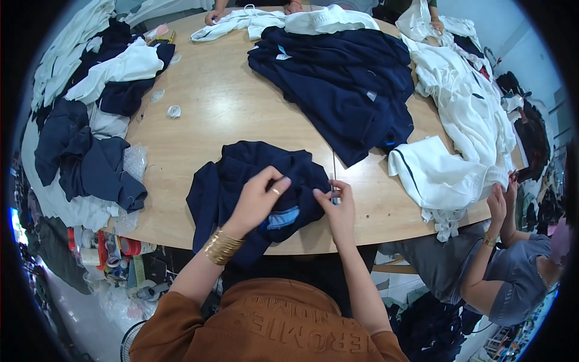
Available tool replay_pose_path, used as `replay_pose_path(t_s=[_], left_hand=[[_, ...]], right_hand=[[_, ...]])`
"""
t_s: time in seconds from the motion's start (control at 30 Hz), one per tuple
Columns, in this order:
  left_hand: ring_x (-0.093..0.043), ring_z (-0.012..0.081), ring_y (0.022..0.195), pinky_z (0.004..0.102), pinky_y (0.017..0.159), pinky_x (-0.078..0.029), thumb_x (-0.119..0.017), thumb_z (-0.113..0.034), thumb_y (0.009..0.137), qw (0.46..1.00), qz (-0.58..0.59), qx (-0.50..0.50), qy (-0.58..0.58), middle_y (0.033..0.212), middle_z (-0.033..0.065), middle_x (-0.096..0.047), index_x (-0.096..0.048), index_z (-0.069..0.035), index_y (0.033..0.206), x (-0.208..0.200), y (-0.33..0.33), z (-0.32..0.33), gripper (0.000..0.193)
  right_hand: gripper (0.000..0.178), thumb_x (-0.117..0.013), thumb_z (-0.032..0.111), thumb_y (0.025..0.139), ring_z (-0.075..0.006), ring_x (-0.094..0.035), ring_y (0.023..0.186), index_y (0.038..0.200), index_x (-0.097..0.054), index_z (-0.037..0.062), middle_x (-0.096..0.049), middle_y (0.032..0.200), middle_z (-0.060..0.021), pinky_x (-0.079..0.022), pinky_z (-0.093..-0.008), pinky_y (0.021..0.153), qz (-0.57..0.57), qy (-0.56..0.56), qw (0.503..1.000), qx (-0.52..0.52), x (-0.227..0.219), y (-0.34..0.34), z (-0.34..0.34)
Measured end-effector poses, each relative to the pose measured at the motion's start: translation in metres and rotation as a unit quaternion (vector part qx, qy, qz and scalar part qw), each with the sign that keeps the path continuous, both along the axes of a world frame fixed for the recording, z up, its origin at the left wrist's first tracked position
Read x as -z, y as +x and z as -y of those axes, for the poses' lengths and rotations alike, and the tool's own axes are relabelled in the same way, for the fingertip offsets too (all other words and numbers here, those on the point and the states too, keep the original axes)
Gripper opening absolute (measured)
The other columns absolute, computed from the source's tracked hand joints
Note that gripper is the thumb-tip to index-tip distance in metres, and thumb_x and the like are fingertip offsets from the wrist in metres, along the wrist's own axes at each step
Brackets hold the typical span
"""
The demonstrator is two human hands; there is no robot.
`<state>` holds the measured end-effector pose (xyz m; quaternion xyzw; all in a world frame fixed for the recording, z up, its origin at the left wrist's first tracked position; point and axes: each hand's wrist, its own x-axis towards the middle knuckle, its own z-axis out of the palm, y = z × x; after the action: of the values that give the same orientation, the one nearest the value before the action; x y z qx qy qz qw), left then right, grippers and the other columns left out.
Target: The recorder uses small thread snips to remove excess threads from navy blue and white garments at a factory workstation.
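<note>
Currently left hand (258, 199) pinches a fold of the navy garment (241, 181) at lower centre of the frame, on the near edge of the wooden table (211, 114). Right hand (338, 208) grips a small tool at the garment's right edge; type unclear. Navy pile (338, 78) upper centre.

Brown knit top, gold jewellery

The person wears a rust-brown ribbed knit top (265, 326) with raised lettering; above its sleeve cuff, a stack of gold bangles (221, 246) circles the left wrist, and a gold ring (275, 191) sits on the left hand (259, 199).
</note>
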<state>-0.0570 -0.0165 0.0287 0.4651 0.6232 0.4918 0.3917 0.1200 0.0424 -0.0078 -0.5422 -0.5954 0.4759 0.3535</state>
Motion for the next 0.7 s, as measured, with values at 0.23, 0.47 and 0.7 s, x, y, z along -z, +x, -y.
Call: replay_pose_path(t_s=[0.23,0.47,0.7], left_hand=[[-0.057,0.0084,0.082,0.0212,0.079,-0.045,-0.049,-0.018,0.093,0.815,0.576,-0.070,-0.017,0.087,-0.0016,-0.061,-0.059,-0.005,0.096,-0.008,-0.011,-0.001,0.016],[-0.056,0.0126,0.079,0.0278,0.078,-0.046,-0.045,-0.025,0.095,0.741,0.664,-0.030,0.102,0.081,0.0002,-0.058,-0.055,-0.008,0.088,-0.014,-0.042,0.024,0.021],[-0.059,0.0146,0.083,0.0318,0.081,-0.047,-0.046,-0.027,0.095,0.778,0.585,-0.182,0.141,0.084,0.0014,-0.060,-0.055,-0.011,0.088,-0.013,-0.089,0.056,0.020]], right_hand=[[0.048,-0.073,0.016,0.073,-0.0102,-0.053,0.075,0.113,-0.056,-0.0022,-0.058,0.088,-0.0040,-0.042,-0.0214,0.068,0.014,0.064,0.997,-0.039,0.009,-0.018,-0.050],[0.033,-0.071,0.012,0.074,-0.0075,-0.049,0.062,0.101,-0.057,0.0003,-0.058,0.077,-0.0021,-0.039,-0.0201,0.059,-0.150,-0.218,0.953,-0.147,-0.017,-0.027,-0.053],[0.013,-0.057,0.009,0.084,-0.0107,-0.056,0.070,0.096,-0.056,0.0052,-0.059,0.081,-0.0011,-0.047,-0.0245,0.070,-0.441,-0.304,0.843,-0.046,-0.061,0.014,-0.043]])
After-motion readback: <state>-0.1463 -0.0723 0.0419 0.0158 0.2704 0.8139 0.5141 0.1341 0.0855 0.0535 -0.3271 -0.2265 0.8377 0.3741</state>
